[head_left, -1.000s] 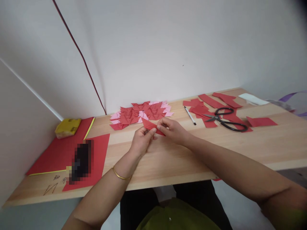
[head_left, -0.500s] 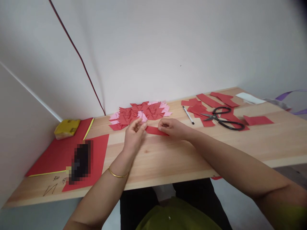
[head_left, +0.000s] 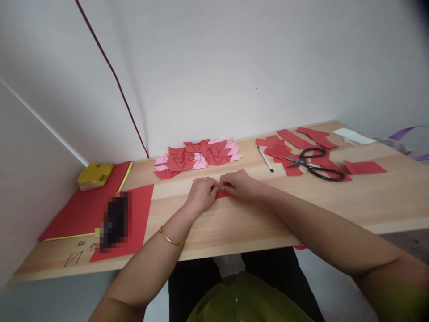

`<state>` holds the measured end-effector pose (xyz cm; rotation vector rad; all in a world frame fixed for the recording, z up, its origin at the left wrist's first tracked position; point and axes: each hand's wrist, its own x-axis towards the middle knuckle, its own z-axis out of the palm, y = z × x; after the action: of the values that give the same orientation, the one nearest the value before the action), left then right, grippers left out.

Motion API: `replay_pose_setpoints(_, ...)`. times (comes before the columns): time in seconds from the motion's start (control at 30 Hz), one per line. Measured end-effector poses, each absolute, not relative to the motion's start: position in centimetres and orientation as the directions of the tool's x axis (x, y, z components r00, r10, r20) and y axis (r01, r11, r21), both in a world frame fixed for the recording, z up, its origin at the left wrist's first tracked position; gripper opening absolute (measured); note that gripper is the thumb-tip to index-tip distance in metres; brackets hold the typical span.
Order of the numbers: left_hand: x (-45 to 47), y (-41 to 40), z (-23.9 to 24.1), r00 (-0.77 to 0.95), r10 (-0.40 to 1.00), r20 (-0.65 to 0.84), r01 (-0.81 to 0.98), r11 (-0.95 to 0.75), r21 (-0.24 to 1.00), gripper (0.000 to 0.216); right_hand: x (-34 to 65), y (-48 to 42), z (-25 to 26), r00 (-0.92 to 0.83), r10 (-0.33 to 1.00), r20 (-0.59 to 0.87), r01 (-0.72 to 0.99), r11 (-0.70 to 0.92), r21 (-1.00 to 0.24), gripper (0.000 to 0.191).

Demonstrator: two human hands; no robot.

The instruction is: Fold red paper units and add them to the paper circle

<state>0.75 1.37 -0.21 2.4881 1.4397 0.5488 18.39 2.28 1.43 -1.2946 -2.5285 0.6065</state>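
Observation:
A small piece of red paper (head_left: 222, 194) lies at the middle of the table, mostly covered by my hands. My left hand (head_left: 203, 193) is closed, its thumb and fingers pinching the paper's left side. From the right, my right hand (head_left: 239, 184) pinches the same paper, the fingertips of both hands almost touching. Just beyond them, against the wall, rests a cluster of folded red paper pieces (head_left: 181, 158) with folded pink paper pieces (head_left: 199, 161) among them.
On the right, black-handled scissors (head_left: 301, 163) lie over red paper strips (head_left: 292, 138), beside a white pen (head_left: 265, 159). A folded white sheet (head_left: 353, 136) is farther right. At left are red sheets (head_left: 140, 210), a yellow packet (head_left: 96, 176) and a blurred dark object (head_left: 115, 223).
My left hand has moved right and turned palm down, closing on the paper beside my right hand. The paper strip, exposed between the hands before, now looks shorter and mostly hidden.

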Motion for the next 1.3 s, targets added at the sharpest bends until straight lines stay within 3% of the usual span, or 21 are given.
replay_pose_setpoints(0.17,1.1,1.0,-0.1,0.437,0.868,0.236,0.84,-0.488,0.237,0.012,18.1,2.0,1.5,-0.549,0.833,0.069,0.774,0.538,-0.335,0.012)
replay_pose_setpoints(0.33,1.4,0.7,-0.4,0.406,0.884,0.234,0.876,-0.449,0.174,0.011,18.1,1.9,1.1,-0.647,0.762,0.028,0.731,0.63,-0.263,0.016)
replay_pose_setpoints(0.5,1.4,0.4,-0.8,0.448,0.868,0.213,0.874,-0.475,0.101,0.015,17.8,1.6,0.0,-0.643,0.757,0.118,0.753,0.653,-0.08,0.019)
replay_pose_setpoints(0.73,1.4,0.4,-0.6,0.47,0.863,0.185,0.865,-0.492,0.099,0.014,21.0,0.5,-0.2,-0.562,0.813,0.151,0.824,0.566,0.022,0.017)
replay_pose_setpoints(0.93,1.4,0.5,-0.7,0.448,0.87,0.207,0.865,-0.48,0.148,0.013,20.9,-0.3,0.7,-0.592,0.775,0.221,0.768,0.626,-0.14,0.021)
replay_pose_setpoints(1.13,1.3,0.4,-0.6,0.433,0.877,0.207,0.863,-0.47,0.187,0.014,18.7,-0.1,0.6,-0.582,0.803,0.13,0.744,0.59,-0.314,0.019)
replay_pose_setpoints(1.3,0.2,0.8,0.4,0.586,0.79,0.181,0.752,-0.614,0.239,0.018,19.1,0.0,0.7,-0.565,0.814,0.135,0.727,0.568,-0.385,0.016)
